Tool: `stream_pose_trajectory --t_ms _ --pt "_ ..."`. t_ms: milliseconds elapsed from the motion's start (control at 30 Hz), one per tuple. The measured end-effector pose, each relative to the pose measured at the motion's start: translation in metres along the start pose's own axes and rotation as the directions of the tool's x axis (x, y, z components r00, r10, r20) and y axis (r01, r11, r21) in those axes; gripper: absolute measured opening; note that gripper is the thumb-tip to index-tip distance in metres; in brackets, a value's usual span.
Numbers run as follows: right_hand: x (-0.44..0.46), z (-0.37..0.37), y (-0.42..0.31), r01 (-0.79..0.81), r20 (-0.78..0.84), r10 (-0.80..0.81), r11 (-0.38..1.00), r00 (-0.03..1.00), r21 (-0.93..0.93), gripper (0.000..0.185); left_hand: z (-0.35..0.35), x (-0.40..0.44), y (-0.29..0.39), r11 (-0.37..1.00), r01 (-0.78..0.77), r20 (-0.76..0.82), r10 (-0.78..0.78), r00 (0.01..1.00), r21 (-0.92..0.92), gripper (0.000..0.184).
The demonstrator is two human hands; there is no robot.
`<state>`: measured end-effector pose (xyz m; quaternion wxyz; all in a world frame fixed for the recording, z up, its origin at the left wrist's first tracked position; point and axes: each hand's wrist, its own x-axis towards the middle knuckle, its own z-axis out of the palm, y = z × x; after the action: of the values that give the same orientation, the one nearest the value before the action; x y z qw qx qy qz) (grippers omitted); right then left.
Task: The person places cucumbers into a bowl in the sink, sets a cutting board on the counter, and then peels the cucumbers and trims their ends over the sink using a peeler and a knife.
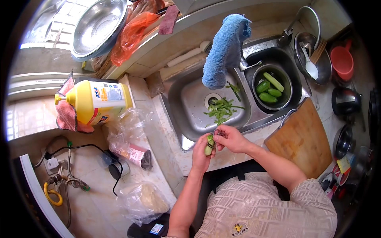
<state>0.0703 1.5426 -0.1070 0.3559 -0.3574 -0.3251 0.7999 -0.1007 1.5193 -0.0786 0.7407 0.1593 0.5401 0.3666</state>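
Observation:
My left hand [201, 154] is wrapped round a short, pale green vegetable [209, 147] with darker green at its top, held over the sink's front edge. My right hand [231, 139] is closed close beside it, fingertips at the vegetable's upper end. Something small and dark [219, 134] shows at the right fingers, too small to name. Ahead of both hands, green scraps [220, 110] that look like peelings lie in the left basin [184, 104], around the drain. A metal pot [288, 98] in the right basin holds several green vegetables [266, 87], one longer and paler.
A blue towel [225, 51] hangs over the faucet between the basins. To the right lies a wooden cutting board [303, 139]. Left are a yellow jug [81, 101] and plastic bags [145, 202]. A bowl with utensils [327, 65] and a red dipper [342, 63] stand back right.

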Motion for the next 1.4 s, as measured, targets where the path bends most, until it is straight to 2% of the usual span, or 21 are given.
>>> stream_pose_trajectory --t_ms 67,200,267,367,467,533,567,600,667,700,800,867,933,967,1067,1100,1167,1233,1367,1400 --pt "0.002 -0.006 -0.007 0.004 -0.03 -0.006 0.999 1.0 -0.041 0.011 -0.001 0.003 -0.005 0.994 -0.039 0.004 0.039 0.999 0.1 0.033" --pt "0.021 -0.028 -0.013 -0.025 -0.174 0.025 1.0 0.984 -0.003 0.011 -0.003 -0.005 -0.007 0.998 -0.06 0.003 0.06 0.998 0.019 0.032" --pt "0.018 -0.029 -0.018 -0.043 -0.117 0.035 0.997 0.993 -0.068 0.013 -0.001 -0.008 -0.005 0.998 -0.024 -0.009 0.024 1.0 0.05 0.032" --pt "0.011 -0.014 -0.025 -0.041 0.028 0.045 0.99 0.999 -0.133 0.015 0.006 -0.01 -0.001 1.0 -0.012 -0.033 0.012 0.999 -0.012 0.035" --pt "0.018 -0.015 -0.024 -0.029 0.042 0.038 0.977 0.998 -0.214 0.016 -0.01 -0.006 -0.01 0.996 0.0 0.065 -0.006 0.998 0.084 0.038" --pt "0.033 -0.036 -0.023 -0.077 -0.215 0.028 0.972 0.976 -0.222 0.016 -0.018 -0.007 -0.012 0.992 0.007 0.084 -0.018 0.996 0.128 0.038" --pt "0.034 -0.046 -0.019 -0.075 -0.194 0.036 0.978 0.98 -0.193 0.016 -0.02 -0.008 -0.011 0.988 0.013 0.094 -0.028 0.995 0.154 0.038" --pt "0.036 -0.047 -0.028 -0.066 -0.173 0.036 0.983 0.984 -0.169 0.016 -0.015 -0.006 -0.007 0.966 -0.025 0.056 0.011 0.998 0.258 0.038" --pt "0.03 -0.035 -0.034 -0.116 -0.058 0.105 0.964 0.993 -0.24 0.016 -0.003 -0.013 -0.003 0.889 -0.066 -0.023 0.085 0.996 0.454 0.04" --pt "0.025 -0.026 -0.038 -0.141 -0.01 0.144 0.951 0.99 -0.275 0.016 -0.004 -0.015 -0.006 0.904 -0.05 -0.026 0.068 0.997 0.424 0.041" --pt "0.024 -0.016 -0.026 -0.095 0.092 0.121 0.964 0.988 -0.248 0.017 -0.005 -0.003 -0.009 0.932 -0.039 -0.02 0.05 0.999 0.359 0.044" --pt "0.033 -0.03 -0.012 -0.133 0.048 0.143 0.976 0.989 -0.173 0.017 -0.009 -0.001 -0.008 0.935 -0.019 -0.036 0.034 0.999 0.355 0.043" --pt "0.032 -0.032 -0.002 -0.142 0.034 0.144 0.988 0.989 -0.069 0.018 -0.011 -0.003 -0.005 0.889 -0.031 -0.03 0.051 0.998 0.457 0.04" --pt "0.033 -0.035 0.0 -0.135 -0.075 0.127 0.985 0.989 -0.11 0.017 -0.01 -0.002 -0.003 0.861 -0.044 -0.022 0.064 0.998 0.506 0.039" --pt "0.036 -0.054 0.003 -0.119 -0.064 0.115 0.991 0.991 -0.061 0.017 -0.011 -0.011 0.0 0.832 -0.058 -0.047 0.1 0.994 0.551 0.038" --pt "0.033 -0.046 -0.002 -0.162 -0.022 0.161 0.973 0.987 -0.166 0.018 -0.015 -0.011 -0.003 0.736 -0.141 -0.023 0.208 0.978 0.663 0.038" --pt "0.029 -0.022 -0.008 -0.147 0.048 0.159 0.97 0.986 -0.193 0.018 -0.02 -0.003 -0.01 0.481 -0.289 0.084 0.403 0.911 0.828 0.038" --pt "0.033 -0.021 -0.005 -0.141 0.091 0.162 0.97 0.983 -0.199 0.017 -0.008 -0.003 -0.008 0.501 -0.263 0.056 0.391 0.919 0.825 0.039" --pt "0.042 -0.036 0.004 -0.217 0.108 0.214 0.976 0.971 0.017 0.017 -0.003 0.0 -0.005 0.532 -0.22 0.011 0.368 0.93 0.817 0.038" --pt "0.042 -0.036 0.006 -0.203 0.092 0.2 0.979 0.975 0.028 0.018 -0.003 0.003 -0.005 0.435 -0.261 0.053 0.436 0.899 0.862 0.038"
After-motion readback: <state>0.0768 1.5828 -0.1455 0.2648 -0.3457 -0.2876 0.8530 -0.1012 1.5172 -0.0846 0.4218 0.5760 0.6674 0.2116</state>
